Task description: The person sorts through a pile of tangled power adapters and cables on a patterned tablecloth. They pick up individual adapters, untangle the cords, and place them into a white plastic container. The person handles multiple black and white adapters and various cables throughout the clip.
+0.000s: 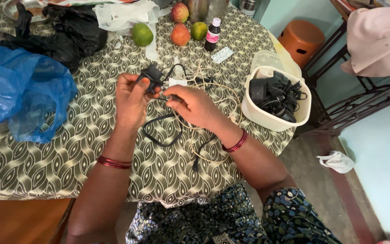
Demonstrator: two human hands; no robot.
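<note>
In the head view the left hand (131, 100) pinches a black charger plug (152, 77) while the right hand (194, 106), at its 3 o'clock, closes on the black cord (161, 131) over the bench (46, 158), apparently untangling, which calls for freeing loops; fingertips hide the tangle.

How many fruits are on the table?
4. A big green fruit sits by the white bag. Two reddish fruits are at the far edge, one behind and one in front. A small green fruit is beside the dark bottle. Bags may hide more.
</note>
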